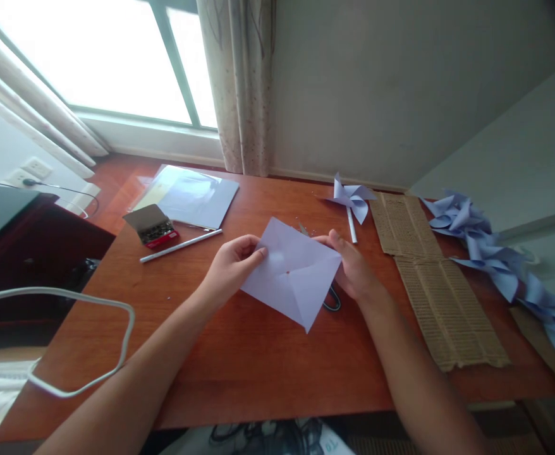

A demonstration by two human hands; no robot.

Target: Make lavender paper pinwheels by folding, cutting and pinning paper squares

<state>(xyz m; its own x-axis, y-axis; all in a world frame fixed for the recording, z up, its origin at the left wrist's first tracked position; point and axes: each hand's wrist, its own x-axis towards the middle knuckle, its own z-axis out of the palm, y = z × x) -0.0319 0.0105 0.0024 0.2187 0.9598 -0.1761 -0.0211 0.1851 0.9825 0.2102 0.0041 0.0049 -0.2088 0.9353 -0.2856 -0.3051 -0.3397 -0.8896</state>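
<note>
A square sheet of pale lilac paper (pixel 284 256) is held above the table between both hands. It has a small hole near its middle and slits running in from its corners. My left hand (pixel 234 262) pinches its left edge between thumb and fingers. At the right corner my right hand (pixel 351 265) grips the sheet, thumb up, with some fingers hidden behind it. Beneath the paper lies a pair of scissors (pixel 334 299), mostly covered; one dark handle loop and the blade tip show.
Left of the hands are a white paper stick (pixel 181 246), an open box of small pins (pixel 157 232) and a paper stack in clear plastic (pixel 196 196). Rightward lie a finished pinwheel (pixel 351 197), corrugated cardboard (pixel 441 297) and several more pinwheels (pixel 493 259). A white cable (pixel 128 328) crosses the near left.
</note>
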